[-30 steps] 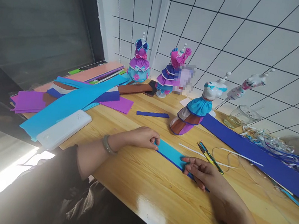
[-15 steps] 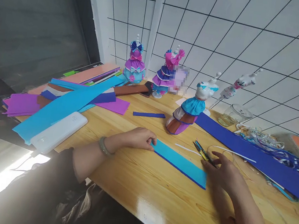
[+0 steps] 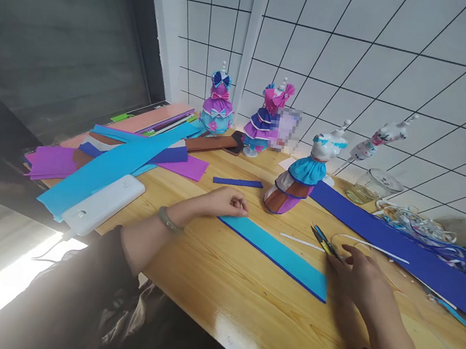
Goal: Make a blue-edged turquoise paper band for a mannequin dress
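Observation:
A light blue foam strip with a dark blue edge lies flat on the wooden table. My left hand rests in a loose fist just above the strip's left end, with nothing visible in it. My right hand lies at the strip's right end, its fingers reaching onto the handles of small scissors; whether it grips them is unclear. A dressed mannequin figure stands just behind the strip.
More dressed mannequins stand along the tiled wall. Foam sheets and a white power bank lie at left. A long dark blue sheet, a glass jar and tangled ribbons sit at right.
My right hand left the strip's middle and moved right to the scissors. My left hand let go of the strip's end and drew back slightly. The strip now lies free.

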A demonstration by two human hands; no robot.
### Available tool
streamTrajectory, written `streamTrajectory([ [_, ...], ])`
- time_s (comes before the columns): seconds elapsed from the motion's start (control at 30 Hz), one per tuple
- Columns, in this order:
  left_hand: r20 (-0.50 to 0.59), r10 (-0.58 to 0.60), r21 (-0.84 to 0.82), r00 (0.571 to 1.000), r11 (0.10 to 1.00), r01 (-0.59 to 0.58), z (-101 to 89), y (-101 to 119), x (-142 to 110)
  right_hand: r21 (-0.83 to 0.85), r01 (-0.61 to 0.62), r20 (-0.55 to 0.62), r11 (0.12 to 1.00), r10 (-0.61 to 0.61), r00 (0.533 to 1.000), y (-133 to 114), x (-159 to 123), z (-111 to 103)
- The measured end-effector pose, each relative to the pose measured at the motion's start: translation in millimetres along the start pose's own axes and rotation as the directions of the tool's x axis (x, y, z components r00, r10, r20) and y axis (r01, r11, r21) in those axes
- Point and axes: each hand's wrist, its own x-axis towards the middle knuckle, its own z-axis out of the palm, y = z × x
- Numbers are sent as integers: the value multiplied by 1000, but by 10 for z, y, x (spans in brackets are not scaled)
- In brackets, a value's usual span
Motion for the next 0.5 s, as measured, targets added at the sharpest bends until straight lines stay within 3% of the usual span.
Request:
streamTrajectory([
  [0.1, -309, 2, 182, 951, 982, 57, -147, -123, 69, 139, 48, -28, 989, -44, 999, -157, 8, -68],
  [0.17, -478, 61, 426, 876, 888, 171, -243, -218, 100, 293, 141, -39, 946, -135, 990, -347, -38, -108],
  [0.2, -513, 68, 503, 856, 832, 235, -281, -265, 111, 349, 193, -27, 917, -196, 980, -455, -78, -124],
  [0.27, -533, 39, 560, 845, 765, 318, -329, -348, 129, 413, 287, 19, 864, -323, 946, -663, -176, -142],
  [0.33, -527, 16, 566, 850, 752, 337, -341, -406, 147, 445, 362, 72, 819, -435, 897, -821, -271, -141],
  [0.5, -501, 21, 569, 865, 761, 311, -327, -414, 170, 463, 396, 145, 793, -509, 849, -923, -358, -95],
])
